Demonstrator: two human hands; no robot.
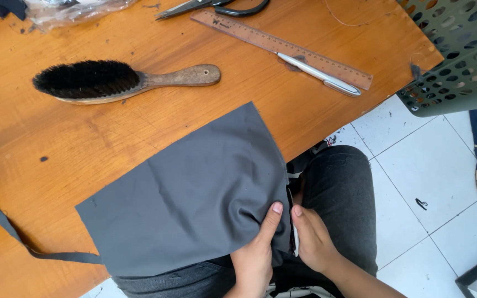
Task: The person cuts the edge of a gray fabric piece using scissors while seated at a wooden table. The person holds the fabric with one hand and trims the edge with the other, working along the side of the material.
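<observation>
Pinching the right-hand edge of the grey fabric panel (194,198) w/ both hands, right at the worktop (40,165) edge above the lap: left hand (256,248) closed on the cloth, thumb on top pressing a small fold, fingers tucked under & hidden; right hand (311,237) closed too, thumb meeting the same edge, gripping what looks like a pale strip or seam just beside it, though can't tell exactly what. To do this well, best judged: keep both thumbs close together, hold the edge taut but not stretched, keep the rest of the panel flat on the wood so no drag or skew. Fabric: matte, mid-weight woven, soft creases near the pinch, roughly rectangular, lying diagonal, lower part hanging off the worktop. Narrow grey strip (6,232) trailing off left. Worktop: orange-brown wood, scuffed, dark spots. Further back, well apart: clothes brush (117,80) w/ black bristles & worn wooden handle, brown ruler (260,40) w/ silver pen (318,74) lying across it, black-handled scissors (216,6), clear plastic bag (73,10). Green perforated basket (459,55) at the right corner; white tiled floor (426,176) below.
</observation>
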